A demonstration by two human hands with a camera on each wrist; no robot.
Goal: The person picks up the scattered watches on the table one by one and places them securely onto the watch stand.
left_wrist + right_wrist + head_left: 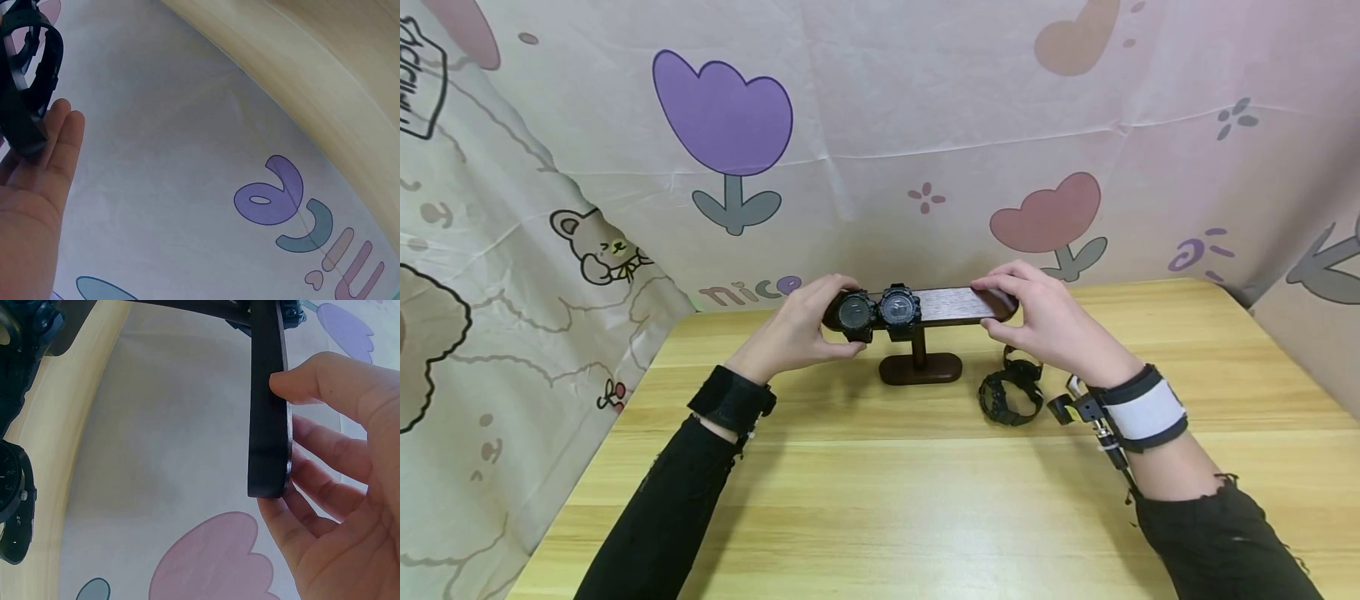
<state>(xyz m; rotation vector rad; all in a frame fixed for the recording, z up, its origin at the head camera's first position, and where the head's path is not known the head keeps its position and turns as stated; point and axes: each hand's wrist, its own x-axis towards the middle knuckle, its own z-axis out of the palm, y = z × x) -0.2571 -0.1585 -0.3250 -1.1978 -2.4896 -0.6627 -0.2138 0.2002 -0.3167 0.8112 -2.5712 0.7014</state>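
A dark brown watch stand (pixel 955 305) stands near the back of the table, its bar raised on a short post. Two black wristwatches sit side by side on the bar's left part. Around the outer wristwatch (pixel 854 313) my left hand (pixel 801 327) has its thumb below and fingers behind the bar's end. The other wristwatch (pixel 898 308) is just to its right. My right hand (pixel 1043 312) grips the bar's bare right end, thumb on the underside and fingers over the top. In the left wrist view the strap loop (pixel 47 69) hangs beside my fingers; that thumb is hidden.
Two more black watches lie on the wooden table (pixel 880 500), a front one (pixel 1010 398) and a rear one (pixel 1024 363), right of the stand's base (pixel 921 369) and below my right hand. A printed cloth (pixel 865 167) hangs right behind the table's back edge.
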